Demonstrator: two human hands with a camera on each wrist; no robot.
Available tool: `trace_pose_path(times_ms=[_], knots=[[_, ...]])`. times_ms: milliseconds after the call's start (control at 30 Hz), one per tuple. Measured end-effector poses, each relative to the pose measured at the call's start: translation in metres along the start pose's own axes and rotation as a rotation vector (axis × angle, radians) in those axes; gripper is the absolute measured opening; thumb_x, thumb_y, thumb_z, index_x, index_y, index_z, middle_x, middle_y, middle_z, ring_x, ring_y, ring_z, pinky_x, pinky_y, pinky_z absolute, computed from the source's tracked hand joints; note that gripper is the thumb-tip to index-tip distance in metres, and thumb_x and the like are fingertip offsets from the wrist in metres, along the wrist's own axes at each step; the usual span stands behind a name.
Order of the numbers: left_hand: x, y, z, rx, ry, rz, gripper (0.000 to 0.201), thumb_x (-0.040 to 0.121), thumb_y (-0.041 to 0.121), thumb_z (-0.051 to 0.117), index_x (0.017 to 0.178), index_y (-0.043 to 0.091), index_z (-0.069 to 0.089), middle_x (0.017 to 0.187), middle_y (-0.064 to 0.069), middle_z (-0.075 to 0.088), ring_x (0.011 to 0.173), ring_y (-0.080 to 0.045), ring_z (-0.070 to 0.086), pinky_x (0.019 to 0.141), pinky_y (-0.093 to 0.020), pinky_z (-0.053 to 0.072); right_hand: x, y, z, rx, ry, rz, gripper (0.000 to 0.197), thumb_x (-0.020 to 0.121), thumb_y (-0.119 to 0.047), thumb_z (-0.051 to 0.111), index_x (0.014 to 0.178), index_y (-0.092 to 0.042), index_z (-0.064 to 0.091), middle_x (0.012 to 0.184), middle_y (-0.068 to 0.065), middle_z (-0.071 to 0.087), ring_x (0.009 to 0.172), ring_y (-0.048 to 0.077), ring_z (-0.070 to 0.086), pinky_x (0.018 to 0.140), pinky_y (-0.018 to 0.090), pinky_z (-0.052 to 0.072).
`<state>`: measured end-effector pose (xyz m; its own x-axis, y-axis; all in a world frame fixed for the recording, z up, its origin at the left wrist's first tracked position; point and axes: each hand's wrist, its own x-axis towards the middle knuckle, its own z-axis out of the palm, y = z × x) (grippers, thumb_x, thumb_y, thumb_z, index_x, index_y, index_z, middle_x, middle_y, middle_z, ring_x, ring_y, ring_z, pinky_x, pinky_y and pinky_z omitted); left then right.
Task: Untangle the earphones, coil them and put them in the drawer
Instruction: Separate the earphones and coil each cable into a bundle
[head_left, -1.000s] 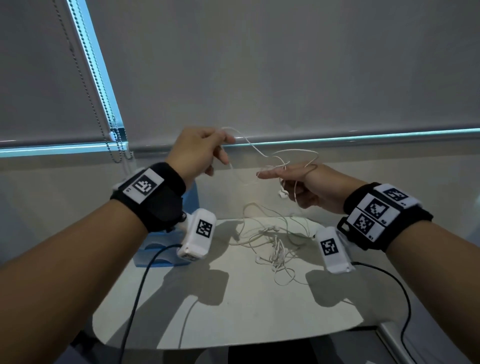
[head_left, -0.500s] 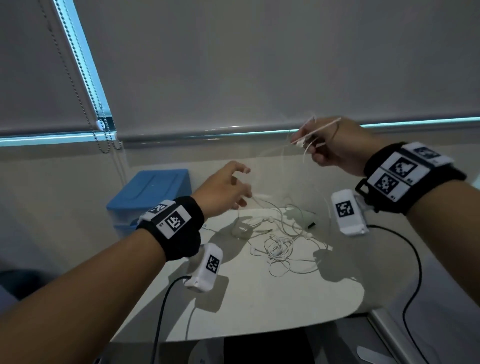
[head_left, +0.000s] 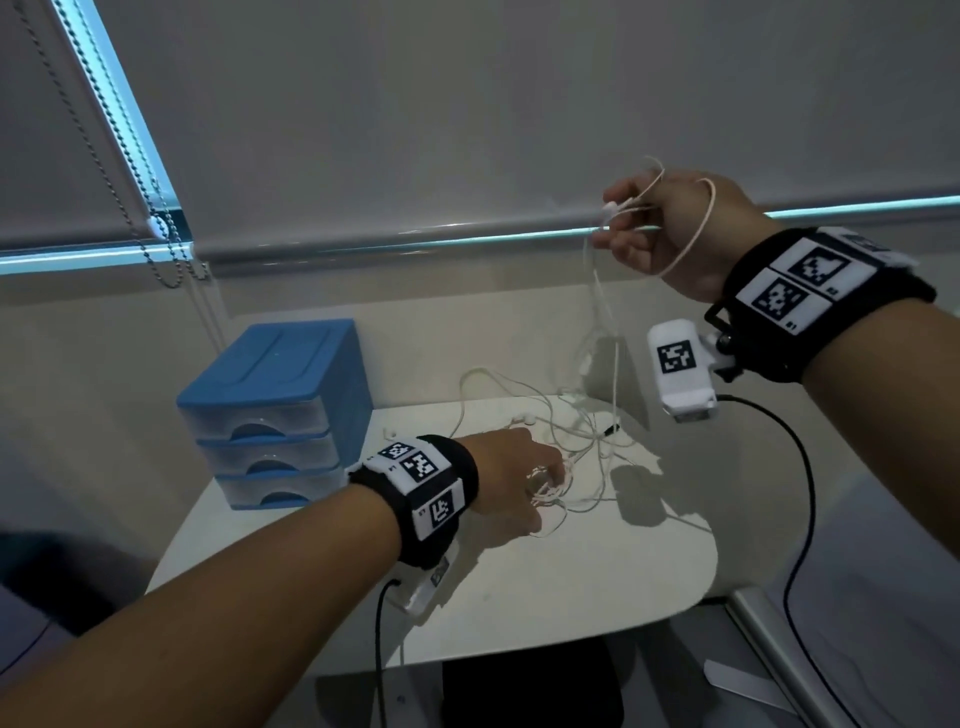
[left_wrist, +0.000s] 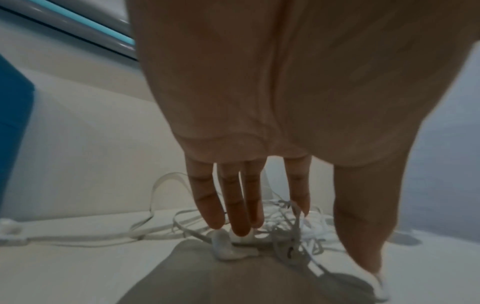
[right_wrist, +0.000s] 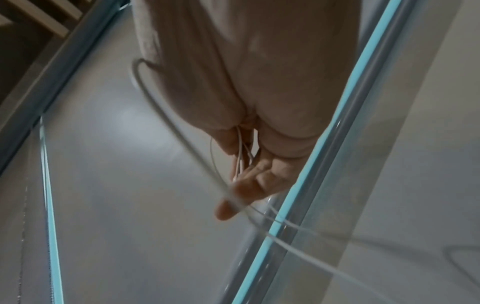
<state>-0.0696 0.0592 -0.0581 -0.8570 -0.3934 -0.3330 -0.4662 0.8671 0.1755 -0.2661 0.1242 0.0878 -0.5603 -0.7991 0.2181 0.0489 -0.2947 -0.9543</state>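
White wired earphones (head_left: 576, 441) lie in a tangle on the white table (head_left: 597, 571), with one strand rising to my right hand (head_left: 660, 234). That hand is raised high at the right and pinches the cable, a loop (head_left: 696, 228) of which passes round the back of the hand; the right wrist view shows strands (right_wrist: 240, 152) held between its fingers. My left hand (head_left: 519, 483) is low over the tangle with straight fingers (left_wrist: 239, 207) reaching down onto the cables (left_wrist: 285, 228) beside a white earbud (left_wrist: 224, 245). The blue drawer unit (head_left: 275, 410) stands at the table's back left, its three drawers shut.
A roller blind (head_left: 519, 104) with a bead chain (head_left: 130, 171) hangs behind the table. Black leads (head_left: 800, 493) run from both wrist cameras. The table's front edge is rounded, with dark floor below it.
My left hand has let go of the cable and dropped from up high to the tangle on the table. My right hand has lifted up and to the right, drawing the cable taut.
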Motion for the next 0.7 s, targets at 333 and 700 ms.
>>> trace_pose_path(times_ms=[333, 700], knots=[[-0.014, -0.036, -0.021, 0.017, 0.263, -0.047, 0.030, 0.093, 0.021, 0.066, 0.072, 0.027, 0.044, 0.076, 0.016, 0.045, 0.072, -0.010, 0.046, 0.057, -0.021, 0.029, 0.014, -0.020, 0.010, 0.269, 0.088, -0.162, 0.024, 0.105, -0.009, 0.043, 0.090, -0.008, 0.061, 0.089, 0.017, 0.061, 0.083, 0.033, 0.078, 0.067, 0.028, 0.060], [-0.043, -0.092, -0.027, -0.262, 0.340, -0.255, 0.009, 0.091, 0.021, 0.067, 0.096, 0.020, 0.059, 0.092, 0.005, 0.056, 0.083, -0.017, 0.054, 0.061, -0.022, 0.039, 0.023, -0.044, 0.030, 0.533, 0.117, -0.279, 0.011, 0.098, -0.003, 0.054, 0.092, 0.004, 0.059, 0.082, 0.020, 0.061, 0.088, 0.040, 0.076, 0.073, 0.036, 0.061]])
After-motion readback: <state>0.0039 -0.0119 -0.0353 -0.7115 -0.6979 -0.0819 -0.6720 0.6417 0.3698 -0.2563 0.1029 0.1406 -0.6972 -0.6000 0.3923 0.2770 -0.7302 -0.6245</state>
